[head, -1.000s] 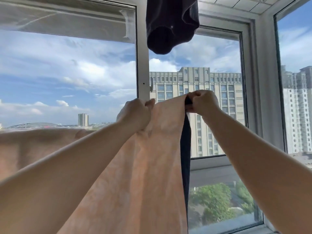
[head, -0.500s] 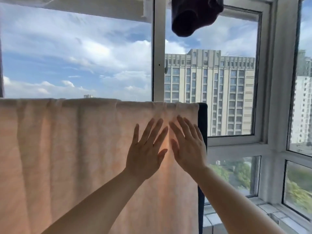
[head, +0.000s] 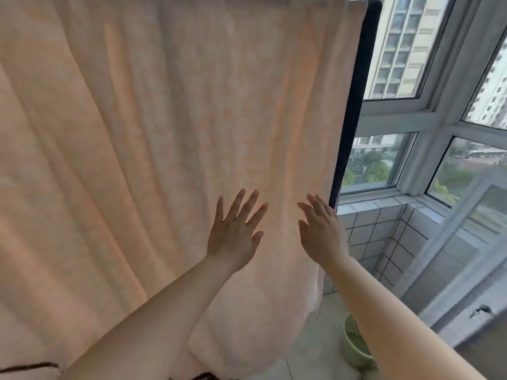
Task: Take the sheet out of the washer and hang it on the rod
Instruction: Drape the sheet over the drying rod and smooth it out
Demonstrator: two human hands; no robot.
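Our sheet [head: 170, 127] is up now. It hangs down like a big peach curtain and fills most of what we see. Its top goes over something at the very top of the view, so we think the rod is there, but we cannot see the rod itself. A dark edge [head: 354, 105] runs down the right side of the sheet. It may be the back half, hanging behind the front.

Our left hand [head: 233, 231] is flat, with its fingers spread wide apart. It holds nothing. It looks laid on the cloth, low down and near the right side. Our right hand [head: 321, 231] is flat too, fingers straight and close together, just beside the sheet's right edge. It grips nothing. We cannot tell for sure if it touches the cloth or sits just in front of it.

We think the hands are flat like this to smooth the cloth, so it hangs straight and dries well. The sheet shows long soft folds on the left, so that part may need a stroke too.

Behind the sheet is the window [head: 397, 165], with tall buildings and trees outside. Below it is a tiled ledge [head: 384, 229]. A green basket [head: 354, 344] sits on the floor by the sheet's bottom corner.

The job looks almost done.
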